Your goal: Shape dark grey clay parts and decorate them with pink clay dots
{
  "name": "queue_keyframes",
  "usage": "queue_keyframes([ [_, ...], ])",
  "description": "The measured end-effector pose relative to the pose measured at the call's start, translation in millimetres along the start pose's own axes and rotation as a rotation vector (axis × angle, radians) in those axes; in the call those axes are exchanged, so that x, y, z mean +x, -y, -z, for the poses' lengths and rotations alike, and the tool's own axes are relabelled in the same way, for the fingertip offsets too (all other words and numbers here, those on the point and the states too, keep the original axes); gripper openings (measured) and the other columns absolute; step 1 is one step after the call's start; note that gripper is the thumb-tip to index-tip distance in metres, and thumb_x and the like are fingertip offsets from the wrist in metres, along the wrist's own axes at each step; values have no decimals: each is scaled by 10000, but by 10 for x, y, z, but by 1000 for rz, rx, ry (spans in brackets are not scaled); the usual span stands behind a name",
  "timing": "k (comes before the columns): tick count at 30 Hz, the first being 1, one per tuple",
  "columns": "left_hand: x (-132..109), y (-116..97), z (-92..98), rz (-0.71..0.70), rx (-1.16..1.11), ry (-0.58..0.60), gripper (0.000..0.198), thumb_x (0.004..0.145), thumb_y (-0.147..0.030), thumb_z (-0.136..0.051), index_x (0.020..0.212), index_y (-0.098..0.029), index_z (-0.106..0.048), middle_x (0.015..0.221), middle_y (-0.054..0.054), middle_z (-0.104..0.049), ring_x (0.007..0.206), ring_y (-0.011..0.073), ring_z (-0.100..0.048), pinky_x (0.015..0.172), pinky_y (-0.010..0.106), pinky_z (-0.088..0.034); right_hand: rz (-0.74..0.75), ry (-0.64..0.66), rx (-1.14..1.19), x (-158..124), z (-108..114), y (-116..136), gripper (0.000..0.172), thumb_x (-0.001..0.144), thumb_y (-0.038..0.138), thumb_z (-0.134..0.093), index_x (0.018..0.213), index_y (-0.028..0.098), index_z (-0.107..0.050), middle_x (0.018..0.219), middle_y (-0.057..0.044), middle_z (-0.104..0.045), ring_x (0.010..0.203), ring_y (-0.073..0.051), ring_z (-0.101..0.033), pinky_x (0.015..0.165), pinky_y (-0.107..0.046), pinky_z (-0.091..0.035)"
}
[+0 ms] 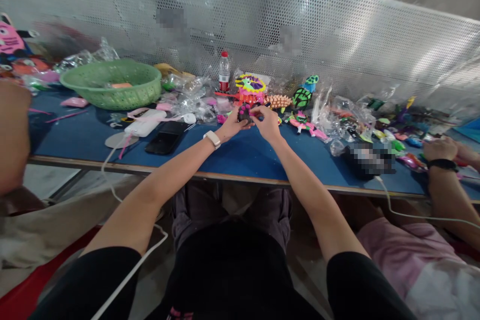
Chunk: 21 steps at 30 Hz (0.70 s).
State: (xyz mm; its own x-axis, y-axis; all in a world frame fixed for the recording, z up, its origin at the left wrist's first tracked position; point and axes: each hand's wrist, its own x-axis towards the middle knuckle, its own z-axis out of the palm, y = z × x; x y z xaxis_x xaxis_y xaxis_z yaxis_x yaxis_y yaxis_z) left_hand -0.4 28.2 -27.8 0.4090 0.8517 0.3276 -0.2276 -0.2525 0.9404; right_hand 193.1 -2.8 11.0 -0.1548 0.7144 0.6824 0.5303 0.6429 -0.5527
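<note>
My left hand (231,125) and my right hand (267,121) meet over the blue table (240,157), both pinched round a small dark toy with pink spots (245,111). A white watch band sits on my left wrist. Just beyond the hands lie bright plastic toys: a yellow and pink one (250,88), an orange spiky one (279,101), a green and black turtle (302,96) and a pink and green figure (304,124).
A green basket (112,84) stands at the back left, with a white power bank (144,122) and a black phone (166,137) in front. A water bottle (224,71) stands by the perforated metal wall. Another person's hand (440,150) rests at the right, an arm at the left.
</note>
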Motion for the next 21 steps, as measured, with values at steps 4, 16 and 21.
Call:
queue_keyframes([
  [4,6,24,6,-30,32,-19,788,981,-176,-843,1701,-311,-552,1482,147,-803,1214,289,-856,1133,526,-728,51,-25,-43,-15,-25,26,205,979,86,-742,970,253,-861,1189,-91,-908,1093,-274,-858,1078,-486,-720],
  [16,-38,-77,-72,53,101,-97,495,1071,-160,-723,1540,-273,-613,1321,119,-832,1078,255,-883,1012,462,-748,-52,-25,54,-12,-55,6,175,999,153,-777,1132,245,-843,1144,-75,-906,1049,-257,-842,1083,-480,-723],
  [21,-67,-161,-66,148,293,-142,302,1045,-140,-740,1321,-222,-650,1047,61,-818,837,206,-831,822,371,-696,-124,-95,140,1,-34,-50,111,1025,272,-815,1131,239,-824,1158,-90,-911,1114,-274,-854,1095,-482,-703],
])
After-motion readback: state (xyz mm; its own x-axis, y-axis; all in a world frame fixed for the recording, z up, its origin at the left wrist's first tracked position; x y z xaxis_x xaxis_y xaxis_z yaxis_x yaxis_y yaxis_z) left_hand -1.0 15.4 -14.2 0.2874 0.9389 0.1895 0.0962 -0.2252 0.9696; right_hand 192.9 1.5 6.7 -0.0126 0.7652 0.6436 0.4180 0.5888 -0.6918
